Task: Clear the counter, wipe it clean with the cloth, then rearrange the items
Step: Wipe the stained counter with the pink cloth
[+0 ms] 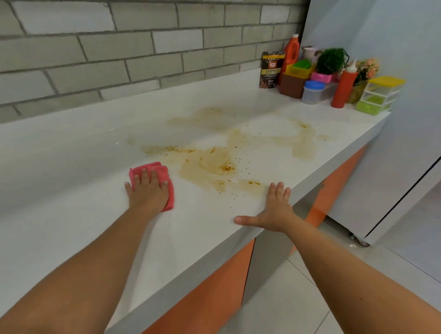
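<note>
My left hand [148, 190] presses flat on a folded pink cloth [161, 172] lying on the white counter [63, 186]. Just right of the cloth spreads a brown, speckled spill [214, 164] that runs across the counter's middle toward the far right. My right hand [275, 211] rests palm down on the counter's front edge, fingers spread, holding nothing. At the far right end stand the moved items: a dark granules pouch [271, 70], an orange bottle [291, 53], a red squeeze bottle [343, 87], a blue-lidded jar [312, 92] and stacked yellow-green boxes [379, 97].
A grey brick wall [118, 51] backs the counter. A white fridge [391, 122] stands at the right end, against the items. Orange cabinet fronts [209, 304] sit below the counter, with pale floor tiles [279, 306] at the right. A small green plant [330, 60] and flowers [368, 68] stand among the items.
</note>
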The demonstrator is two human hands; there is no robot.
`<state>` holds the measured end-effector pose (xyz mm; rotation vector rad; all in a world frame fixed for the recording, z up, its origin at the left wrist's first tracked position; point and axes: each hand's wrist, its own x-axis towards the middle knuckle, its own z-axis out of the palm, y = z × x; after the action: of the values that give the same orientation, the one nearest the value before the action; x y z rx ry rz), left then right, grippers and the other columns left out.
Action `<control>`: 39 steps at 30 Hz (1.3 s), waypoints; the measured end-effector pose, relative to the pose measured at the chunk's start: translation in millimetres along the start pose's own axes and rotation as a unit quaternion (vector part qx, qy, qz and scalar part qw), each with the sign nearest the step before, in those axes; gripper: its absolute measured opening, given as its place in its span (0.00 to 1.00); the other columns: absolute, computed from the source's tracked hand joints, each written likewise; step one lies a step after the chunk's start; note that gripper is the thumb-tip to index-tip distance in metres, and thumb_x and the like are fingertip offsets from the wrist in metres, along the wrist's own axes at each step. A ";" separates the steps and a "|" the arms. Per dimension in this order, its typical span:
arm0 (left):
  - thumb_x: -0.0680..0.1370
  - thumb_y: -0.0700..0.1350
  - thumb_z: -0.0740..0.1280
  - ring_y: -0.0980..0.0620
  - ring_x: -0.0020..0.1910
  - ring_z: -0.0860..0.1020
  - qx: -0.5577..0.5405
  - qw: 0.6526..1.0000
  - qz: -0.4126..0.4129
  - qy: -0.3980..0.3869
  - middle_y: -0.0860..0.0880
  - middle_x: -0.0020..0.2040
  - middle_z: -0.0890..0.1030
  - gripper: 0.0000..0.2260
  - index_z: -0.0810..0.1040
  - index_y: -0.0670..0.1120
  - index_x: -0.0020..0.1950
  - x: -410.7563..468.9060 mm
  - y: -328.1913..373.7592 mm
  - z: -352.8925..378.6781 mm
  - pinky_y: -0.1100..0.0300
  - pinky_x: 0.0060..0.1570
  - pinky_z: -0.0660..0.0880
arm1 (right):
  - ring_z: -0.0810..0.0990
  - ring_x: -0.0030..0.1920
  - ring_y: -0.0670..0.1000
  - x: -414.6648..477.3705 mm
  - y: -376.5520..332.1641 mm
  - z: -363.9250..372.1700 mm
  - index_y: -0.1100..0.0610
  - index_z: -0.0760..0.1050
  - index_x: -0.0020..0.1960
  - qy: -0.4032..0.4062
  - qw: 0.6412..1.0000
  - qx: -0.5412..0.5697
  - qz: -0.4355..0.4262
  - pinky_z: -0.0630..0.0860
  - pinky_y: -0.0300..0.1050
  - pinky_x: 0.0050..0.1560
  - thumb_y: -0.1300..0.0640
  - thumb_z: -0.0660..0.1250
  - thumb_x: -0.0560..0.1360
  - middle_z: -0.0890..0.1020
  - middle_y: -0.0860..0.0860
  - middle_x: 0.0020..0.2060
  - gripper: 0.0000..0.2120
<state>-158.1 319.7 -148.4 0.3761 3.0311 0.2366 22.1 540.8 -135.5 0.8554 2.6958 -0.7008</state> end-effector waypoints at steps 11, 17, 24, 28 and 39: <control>0.82 0.55 0.42 0.53 0.76 0.41 -0.056 0.974 0.214 -0.046 0.52 0.77 0.41 0.24 0.41 0.51 0.76 -110.7 50.2 14.5 0.52 0.72 0.36 | 0.30 0.74 0.59 -0.9 0.3 -4.0 0.57 0.29 0.74 -0.012 1.000 -0.024 0.000 0.43 0.65 0.72 0.27 0.68 0.58 0.32 0.56 0.74 0.67; 0.82 0.56 0.43 0.54 0.76 0.43 -0.049 0.984 0.170 -0.032 0.51 0.77 0.42 0.25 0.41 0.50 0.77 -108.2 18.5 8.2 0.49 0.72 0.36 | 0.57 0.74 0.60 15.6 14.6 -56.5 0.58 0.44 0.76 -0.012 0.996 -0.079 -0.025 0.58 0.58 0.71 0.30 0.53 0.72 0.56 0.60 0.75 0.46; 0.82 0.52 0.42 0.45 0.77 0.45 -0.025 0.998 0.051 -0.003 0.44 0.78 0.46 0.25 0.46 0.43 0.77 -35.5 64.4 10.2 0.44 0.73 0.41 | 0.43 0.76 0.58 30.4 35.8 -34.3 0.63 0.41 0.76 -0.003 0.992 -0.122 -0.006 0.45 0.56 0.74 0.34 0.40 0.76 0.42 0.59 0.76 0.41; 0.82 0.53 0.42 0.47 0.77 0.44 -0.049 0.984 0.170 -0.028 0.46 0.78 0.46 0.24 0.45 0.45 0.77 -68.6 104.3 16.9 0.48 0.73 0.39 | 0.41 0.76 0.59 27.8 29.0 -38.3 0.64 0.40 0.76 -0.013 0.991 -0.130 0.004 0.43 0.55 0.74 0.32 0.40 0.75 0.41 0.60 0.76 0.43; 0.82 0.54 0.42 0.53 0.76 0.44 -0.027 0.982 0.180 -0.040 0.51 0.78 0.44 0.24 0.43 0.49 0.77 -60.6 56.8 9.9 0.48 0.72 0.37 | 0.44 0.76 0.62 30.6 31.2 -48.1 0.63 0.43 0.76 -0.043 0.993 -0.110 -0.002 0.47 0.58 0.75 0.28 0.31 0.69 0.45 0.61 0.76 0.48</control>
<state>-85.2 360.5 -145.4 0.9067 2.8494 0.3160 12.5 602.2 -116.4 0.7469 2.6364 -0.4198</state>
